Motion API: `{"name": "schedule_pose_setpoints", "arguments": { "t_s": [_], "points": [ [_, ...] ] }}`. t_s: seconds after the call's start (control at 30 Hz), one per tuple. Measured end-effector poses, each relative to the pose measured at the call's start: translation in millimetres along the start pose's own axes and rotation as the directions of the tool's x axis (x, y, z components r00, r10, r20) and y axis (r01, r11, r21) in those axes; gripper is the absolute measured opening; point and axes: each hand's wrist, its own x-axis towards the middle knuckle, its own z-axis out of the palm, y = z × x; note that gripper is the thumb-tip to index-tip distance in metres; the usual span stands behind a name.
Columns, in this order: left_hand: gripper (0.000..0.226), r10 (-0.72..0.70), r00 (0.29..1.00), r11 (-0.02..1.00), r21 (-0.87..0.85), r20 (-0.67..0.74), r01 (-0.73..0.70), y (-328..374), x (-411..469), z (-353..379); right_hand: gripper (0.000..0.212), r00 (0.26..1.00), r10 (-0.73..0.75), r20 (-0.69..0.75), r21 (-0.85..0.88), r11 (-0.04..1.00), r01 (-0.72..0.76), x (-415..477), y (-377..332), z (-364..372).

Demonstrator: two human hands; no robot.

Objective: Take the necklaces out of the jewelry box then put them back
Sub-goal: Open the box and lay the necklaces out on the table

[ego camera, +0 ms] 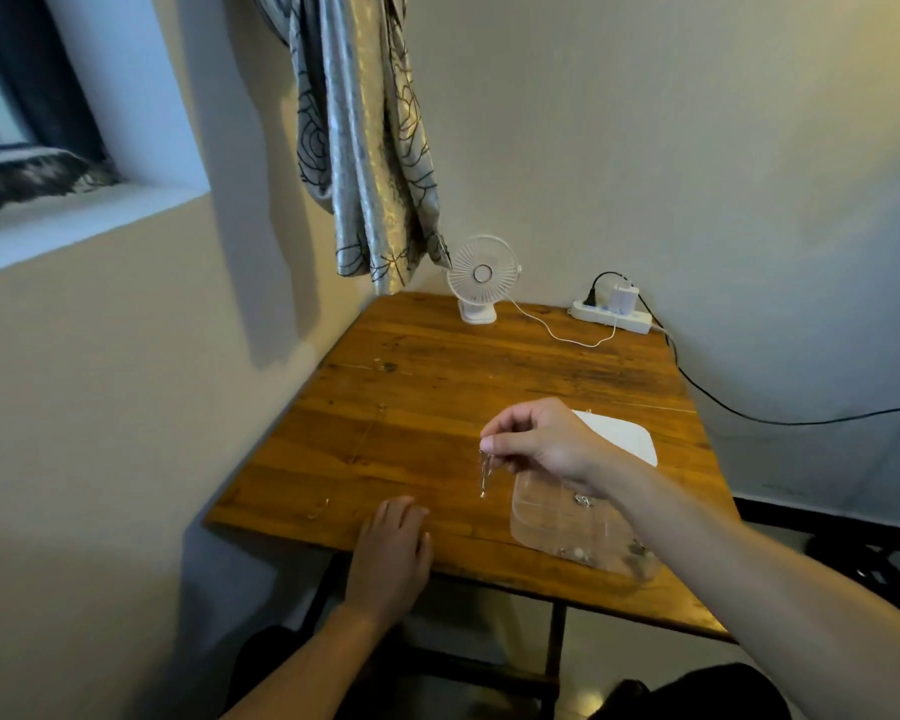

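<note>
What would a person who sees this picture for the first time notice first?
The eye goes first to the right hand in the middle, which pinches a thin silver chain necklace that dangles over the brown wooden table. Just right of the chain lies the clear plastic jewelry box, with a few small pieces inside. The left hand rests flat at the table's near edge, and a small white round fan stands at the far corner.

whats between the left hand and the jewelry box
Head view: bare table between left hand and jewelry box; necklace dangles above it from the right hand.
</note>
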Motion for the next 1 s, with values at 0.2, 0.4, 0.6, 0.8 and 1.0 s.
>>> {"name": "schedule_pose_setpoints", "arguments": {
  "t_s": [0.2,0.4,0.6,0.8,1.0],
  "points": [
    [0.021,-0.04,0.999,0.995,0.088,-0.032,0.042,-36.6,-24.7,-17.9,0.009,0.987,0.133,0.089,-0.109,0.986,-0.123,37.7,24.3,58.2],
    [0.038,-0.017,1.0,0.998,0.064,-0.002,0.017,-46.4,-32.1,-16.6,0.022,0.993,0.118,0.001,-0.676,0.731,-0.086,69.6,64.2,75.3],
    [0.041,-0.018,0.999,1.0,-0.013,-0.037,0.018,-57.2,-34.0,-9.8,0.028,0.976,-0.091,0.198,-0.819,0.531,0.216,63.3,54.7,91.7],
    [0.05,-0.031,1.0,0.999,-0.024,-0.002,0.031,-56.2,-37.4,-14.2,0.012,0.965,-0.081,0.249,-0.772,0.585,0.248,67.8,72.0,104.2],
    [0.048,-0.046,0.999,0.998,-0.038,-0.028,0.045,-53.4,-36.2,-13.2,0.02,0.982,-0.012,0.189,-0.759,0.632,0.153,66.6,75.1,80.7]
  ]
}}
